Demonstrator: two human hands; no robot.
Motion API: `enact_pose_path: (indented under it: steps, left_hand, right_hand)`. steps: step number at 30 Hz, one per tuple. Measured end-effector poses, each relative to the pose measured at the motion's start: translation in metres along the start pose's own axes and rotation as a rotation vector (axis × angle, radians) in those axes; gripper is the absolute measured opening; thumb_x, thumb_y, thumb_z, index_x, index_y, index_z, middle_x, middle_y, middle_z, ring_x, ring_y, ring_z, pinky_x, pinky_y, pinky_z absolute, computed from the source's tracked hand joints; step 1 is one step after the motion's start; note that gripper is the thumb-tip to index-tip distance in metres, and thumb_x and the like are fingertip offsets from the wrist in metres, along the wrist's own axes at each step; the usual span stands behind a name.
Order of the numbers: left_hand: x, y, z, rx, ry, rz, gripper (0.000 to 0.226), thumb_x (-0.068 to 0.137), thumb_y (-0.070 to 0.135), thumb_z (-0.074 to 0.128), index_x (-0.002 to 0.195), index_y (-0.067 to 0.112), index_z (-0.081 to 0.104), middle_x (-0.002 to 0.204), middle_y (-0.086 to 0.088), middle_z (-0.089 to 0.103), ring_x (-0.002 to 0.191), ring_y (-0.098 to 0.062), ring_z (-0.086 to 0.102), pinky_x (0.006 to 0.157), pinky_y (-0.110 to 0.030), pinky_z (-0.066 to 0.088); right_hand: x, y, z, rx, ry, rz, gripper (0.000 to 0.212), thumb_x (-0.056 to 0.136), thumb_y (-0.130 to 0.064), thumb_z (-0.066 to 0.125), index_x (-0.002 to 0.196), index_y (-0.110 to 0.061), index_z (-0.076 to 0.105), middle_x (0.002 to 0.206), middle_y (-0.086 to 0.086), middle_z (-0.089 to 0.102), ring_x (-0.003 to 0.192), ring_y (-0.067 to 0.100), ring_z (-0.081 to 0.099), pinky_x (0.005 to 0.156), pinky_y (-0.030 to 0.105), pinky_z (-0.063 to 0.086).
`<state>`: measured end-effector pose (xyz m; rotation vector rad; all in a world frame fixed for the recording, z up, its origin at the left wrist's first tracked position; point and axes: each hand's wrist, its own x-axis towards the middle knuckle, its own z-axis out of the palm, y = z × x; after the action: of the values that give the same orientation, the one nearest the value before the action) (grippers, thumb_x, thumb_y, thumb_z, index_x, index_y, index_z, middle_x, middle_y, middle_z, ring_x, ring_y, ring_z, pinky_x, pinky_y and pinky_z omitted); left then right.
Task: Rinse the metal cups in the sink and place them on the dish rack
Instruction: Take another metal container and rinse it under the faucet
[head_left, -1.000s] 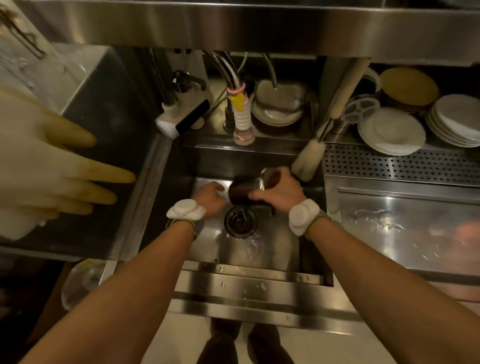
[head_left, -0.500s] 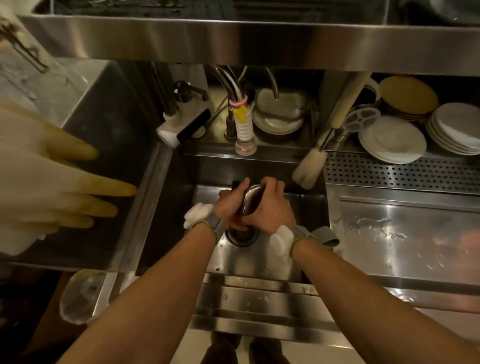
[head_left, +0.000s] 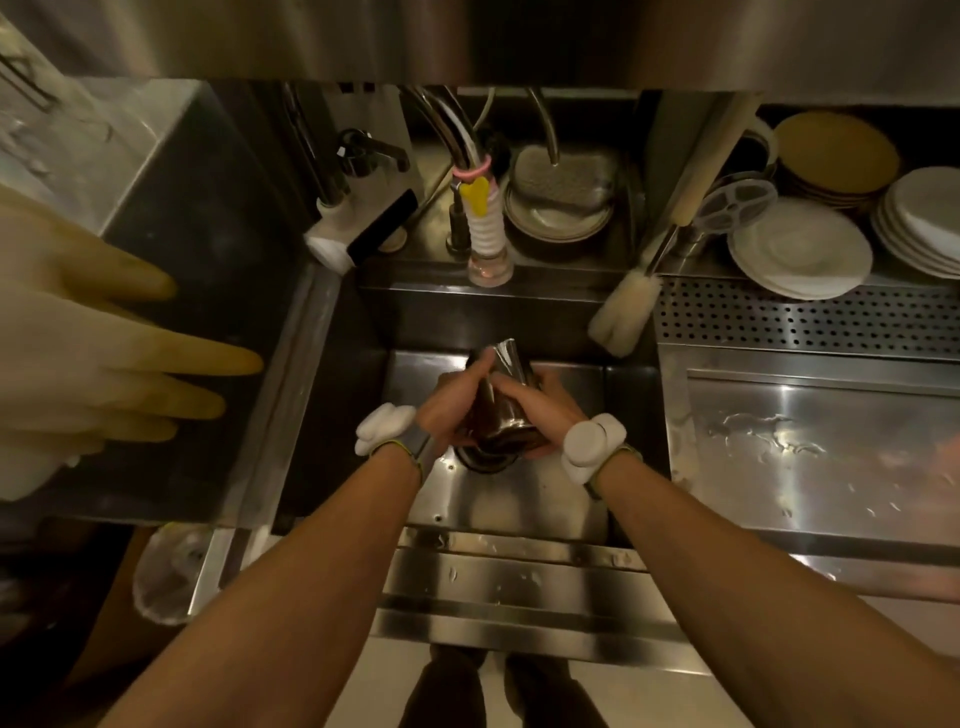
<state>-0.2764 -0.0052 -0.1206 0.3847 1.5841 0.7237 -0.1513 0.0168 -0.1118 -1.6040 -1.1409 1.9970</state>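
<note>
A metal cup (head_left: 506, 400) is held over the drain of the steel sink (head_left: 519, 499), tilted with its mouth toward me. My left hand (head_left: 451, 410) grips its left side, thumb stretched up along the wall. My right hand (head_left: 540, 410) wraps the right side from above. The faucet nozzle (head_left: 488, 244) hangs behind the sink; no running water is visible. The perforated dish rack (head_left: 810, 322) lies to the right of the sink, with a wet steel drainboard (head_left: 810, 457) in front of it.
Rubber gloves (head_left: 104, 358) hang at the left. A bottle brush (head_left: 623, 317) leans over the sink's right back corner. Stacked plates (head_left: 800, 249) sit behind the rack. A bowl with a sponge (head_left: 561, 202) stands behind the faucet. A steel shelf runs overhead.
My left hand came off the sink floor and joined my right hand on the cup. The cup tipped from lying sideways to mouth toward me, above the drain.
</note>
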Motion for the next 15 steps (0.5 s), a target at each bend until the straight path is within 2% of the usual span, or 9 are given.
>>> enact_pose_path:
  steps: [2,4,6,7,9,10,11,13,15]
  left_hand:
    - [0.003,0.004,0.005,-0.043,0.089,0.132,0.067,0.074,0.070,0.055,0.117,0.019,0.062,0.111,-0.003,0.069,0.094,-0.018,0.065,0.075,-0.031,0.053]
    - [0.009,0.009,0.009,-0.121,0.144,0.297,0.066,0.071,0.068,0.057,0.120,0.024,0.059,0.117,-0.004,0.068,0.102,-0.019,0.065,0.089,-0.036,0.052]
    - [0.013,0.010,0.010,-0.095,0.153,0.343,0.055,0.079,0.062,0.053,0.121,0.026,0.056,0.117,-0.003,0.067,0.102,-0.018,0.065,0.091,-0.036,0.051]
    - [0.018,0.005,0.008,-0.062,0.138,0.259,0.059,0.079,0.063,0.052,0.121,0.023,0.058,0.117,-0.005,0.067,0.101,-0.020,0.065,0.092,-0.037,0.051]
    - [0.021,-0.002,0.005,0.027,0.055,0.026,0.063,0.081,0.065,0.049,0.115,0.015,0.063,0.112,-0.012,0.069,0.095,-0.024,0.066,0.090,-0.038,0.053]
    - [0.020,-0.006,0.004,0.062,0.020,-0.044,0.060,0.085,0.063,0.048,0.113,0.012,0.065,0.108,-0.013,0.069,0.092,-0.024,0.066,0.085,-0.036,0.053]
    - [0.019,-0.007,0.004,0.076,0.021,-0.044,0.058,0.086,0.061,0.049,0.113,0.012,0.064,0.107,-0.011,0.069,0.091,-0.023,0.065,0.082,-0.033,0.053]
    - [0.023,-0.006,0.007,-0.009,0.112,0.164,0.061,0.077,0.062,0.057,0.121,0.020,0.061,0.114,-0.004,0.069,0.096,-0.018,0.066,0.085,-0.031,0.052]
    - [0.019,-0.004,0.011,-0.020,0.132,0.330,0.063,0.075,0.060,0.059,0.129,0.027,0.054,0.119,0.000,0.067,0.103,-0.016,0.065,0.092,-0.031,0.051]
  right_hand:
    - [0.004,-0.004,0.004,-0.071,0.081,-0.110,0.065,0.085,-0.033,0.068,0.139,-0.018,0.035,0.109,-0.003,0.055,0.090,0.013,0.061,0.077,0.026,0.053]
    - [0.009,-0.004,0.009,-0.095,0.154,-0.283,0.074,0.082,-0.036,0.069,0.142,-0.030,0.026,0.118,-0.006,0.051,0.105,0.017,0.057,0.092,0.035,0.050]
    - [0.016,0.003,0.014,-0.083,0.197,-0.336,0.072,0.082,-0.036,0.068,0.141,-0.031,0.028,0.125,-0.004,0.054,0.108,0.018,0.058,0.092,0.034,0.051]
    - [0.017,0.003,0.014,-0.086,0.199,-0.277,0.067,0.083,-0.037,0.067,0.140,-0.026,0.033,0.127,0.001,0.058,0.104,0.019,0.061,0.088,0.030,0.053]
    - [0.020,0.002,0.012,-0.178,0.124,-0.044,0.050,0.084,-0.038,0.065,0.126,-0.014,0.054,0.120,0.010,0.066,0.089,0.021,0.066,0.077,0.024,0.056]
    - [0.021,0.003,0.010,-0.270,0.103,0.014,0.045,0.083,-0.039,0.065,0.120,-0.013,0.059,0.115,0.008,0.068,0.088,0.021,0.066,0.077,0.025,0.055]
    - [0.019,0.004,0.009,-0.319,0.128,-0.002,0.046,0.083,-0.040,0.065,0.121,-0.015,0.057,0.113,0.002,0.067,0.091,0.019,0.064,0.079,0.027,0.052]
    - [0.013,0.005,0.010,-0.230,0.200,-0.197,0.057,0.086,-0.037,0.064,0.135,-0.020,0.040,0.114,-0.005,0.058,0.099,0.015,0.058,0.084,0.027,0.047]
    - [0.013,0.010,0.010,-0.140,0.240,-0.346,0.062,0.088,-0.032,0.063,0.139,-0.024,0.029,0.119,0.000,0.057,0.103,0.018,0.059,0.088,0.031,0.050]
